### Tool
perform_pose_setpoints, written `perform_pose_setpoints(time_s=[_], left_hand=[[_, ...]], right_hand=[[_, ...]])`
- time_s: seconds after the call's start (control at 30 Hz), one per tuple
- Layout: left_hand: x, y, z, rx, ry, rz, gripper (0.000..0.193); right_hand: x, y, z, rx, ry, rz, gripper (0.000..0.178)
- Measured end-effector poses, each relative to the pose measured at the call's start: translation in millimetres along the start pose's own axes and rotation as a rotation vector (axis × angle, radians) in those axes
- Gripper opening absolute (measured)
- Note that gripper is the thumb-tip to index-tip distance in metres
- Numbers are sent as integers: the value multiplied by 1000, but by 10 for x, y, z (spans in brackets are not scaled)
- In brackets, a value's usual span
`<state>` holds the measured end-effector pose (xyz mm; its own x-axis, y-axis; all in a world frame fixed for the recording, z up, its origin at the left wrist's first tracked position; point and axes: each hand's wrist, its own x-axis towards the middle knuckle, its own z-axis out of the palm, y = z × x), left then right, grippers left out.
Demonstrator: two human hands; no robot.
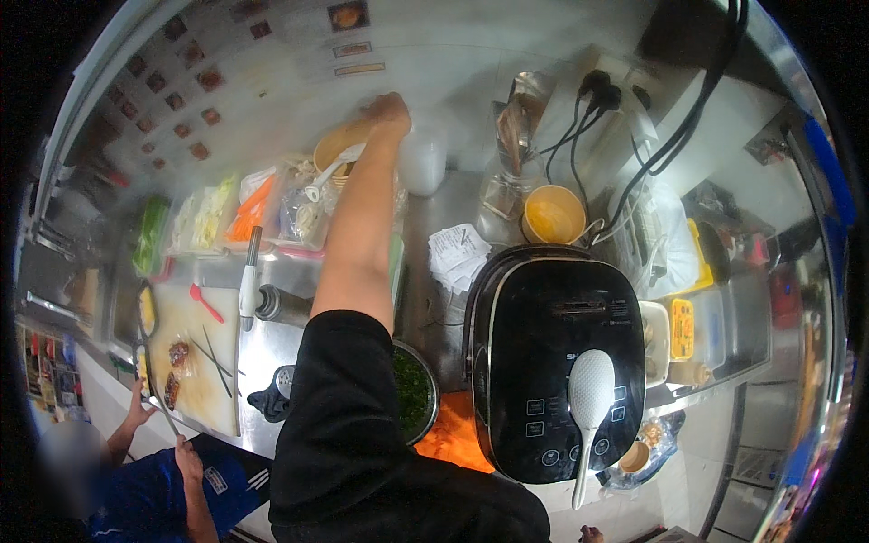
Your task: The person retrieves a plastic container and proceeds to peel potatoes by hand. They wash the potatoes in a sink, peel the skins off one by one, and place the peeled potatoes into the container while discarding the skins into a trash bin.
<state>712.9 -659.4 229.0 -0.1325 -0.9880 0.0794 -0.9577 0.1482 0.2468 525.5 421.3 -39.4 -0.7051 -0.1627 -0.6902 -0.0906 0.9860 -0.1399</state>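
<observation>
My left hand reaches to the paper bowl, stored beside the wall, presumably to spare working space. Its fingers are hidden; whether they grip, I cannot tell. My right hand, barely showing at the lower edge, is likewise undetermined. The white paddle rests on the black cooker, apparently for quick access.

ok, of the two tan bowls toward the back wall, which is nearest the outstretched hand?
The left tan bowl, close beside the left hand; the other tan bowl, yellow inside, sits farther right, just behind the black cooker.
</observation>
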Motion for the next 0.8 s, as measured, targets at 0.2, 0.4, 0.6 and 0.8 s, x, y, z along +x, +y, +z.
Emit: perform_pose_setpoints(time_s=[0.2, 0.4, 0.6, 0.8], left_hand=[[18, 98, -37, 153, -17, 7, 34], [169, -77, 20, 94, 101, 1, 31], [40, -71, -205, 120, 382, 93, 31], [-419, -665, -667, 4, 347, 509, 21]], right_hand=[[-67, 32, 54, -50, 44, -253, 21], [-5, -287, -153, -195, 10, -152, 26], [153, -261, -92, 151, 136, 32, 34], [623, -356, -169, 311, 385, -264, 51]])
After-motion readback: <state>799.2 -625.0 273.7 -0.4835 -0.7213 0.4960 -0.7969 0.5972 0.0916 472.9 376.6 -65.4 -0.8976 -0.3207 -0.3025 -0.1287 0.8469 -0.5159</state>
